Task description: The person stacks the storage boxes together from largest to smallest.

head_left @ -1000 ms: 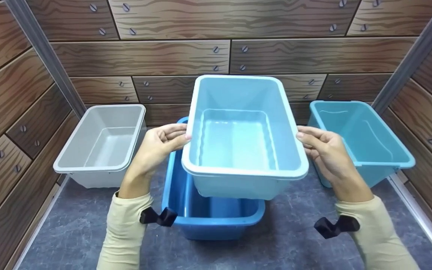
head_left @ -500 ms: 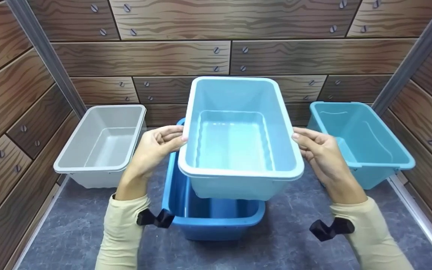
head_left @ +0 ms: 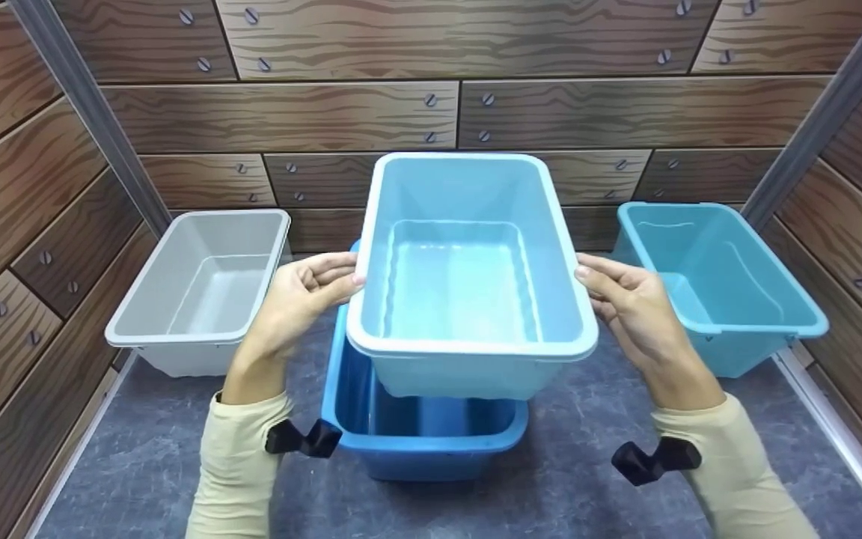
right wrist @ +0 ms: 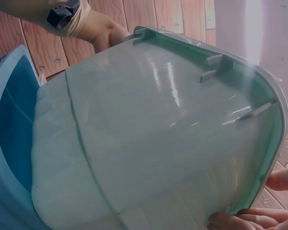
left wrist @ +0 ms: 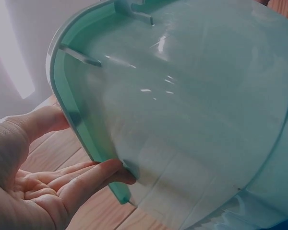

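Between my two hands is a light blue plastic tub (head_left: 461,292), its inside showing bare and its far end tipped up. My left hand (head_left: 289,311) pinches the left rim, thumb on top and fingers curled beneath. On the opposite side my right hand (head_left: 637,314) pinches the right rim the same way. The wrist views show the tub's outer wall (left wrist: 182,105) with fingers (left wrist: 93,179) under the rim's lip. Beneath it stands a darker blue tub (head_left: 431,457), its back part hidden by the held one. The held tub's lower end overlaps the darker tub's opening.
A grey tub (head_left: 199,340) stands on the left and a teal tub (head_left: 760,329) on the right, both on the dark grey marbled surface (head_left: 573,479). Wood-patterned panels (head_left: 289,116) with metal corner posts enclose the back and sides.
Both hands have shifted slightly left, carrying the light blue tub with them. The darker blue, grey and teal tubs have stayed in place.
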`<state>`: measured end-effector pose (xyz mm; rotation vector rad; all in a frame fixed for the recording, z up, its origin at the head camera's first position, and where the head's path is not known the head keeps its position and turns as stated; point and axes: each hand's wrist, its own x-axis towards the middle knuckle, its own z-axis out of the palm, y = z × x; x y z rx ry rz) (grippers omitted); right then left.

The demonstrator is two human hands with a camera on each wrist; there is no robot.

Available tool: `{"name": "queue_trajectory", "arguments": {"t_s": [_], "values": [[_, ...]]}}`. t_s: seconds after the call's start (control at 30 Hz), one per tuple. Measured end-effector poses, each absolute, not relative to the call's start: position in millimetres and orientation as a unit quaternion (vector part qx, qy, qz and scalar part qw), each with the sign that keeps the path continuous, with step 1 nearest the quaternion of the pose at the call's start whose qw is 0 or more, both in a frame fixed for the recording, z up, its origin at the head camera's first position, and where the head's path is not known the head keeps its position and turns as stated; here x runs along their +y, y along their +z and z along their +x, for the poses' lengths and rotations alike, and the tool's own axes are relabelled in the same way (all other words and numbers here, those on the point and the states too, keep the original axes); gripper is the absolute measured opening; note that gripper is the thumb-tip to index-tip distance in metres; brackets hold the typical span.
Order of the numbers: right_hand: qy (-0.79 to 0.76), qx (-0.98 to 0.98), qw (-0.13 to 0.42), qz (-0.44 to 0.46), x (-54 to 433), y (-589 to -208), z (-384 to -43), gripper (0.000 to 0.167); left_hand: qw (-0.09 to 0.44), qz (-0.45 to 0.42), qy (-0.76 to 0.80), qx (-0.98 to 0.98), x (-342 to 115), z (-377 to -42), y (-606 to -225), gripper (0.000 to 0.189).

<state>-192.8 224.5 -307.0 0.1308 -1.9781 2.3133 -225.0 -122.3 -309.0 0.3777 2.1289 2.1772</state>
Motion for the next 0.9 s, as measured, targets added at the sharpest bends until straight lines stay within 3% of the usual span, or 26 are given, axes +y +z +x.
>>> {"name": "queue_trajectory", "arguments": {"t_s": [0.9], "values": [[0.757, -0.650, 0.038, 0.052, 210, -304, -195, 0.019, 0.035, 0.120, 0.724, 0.679, -137, -223, -310, 0.041]]}}
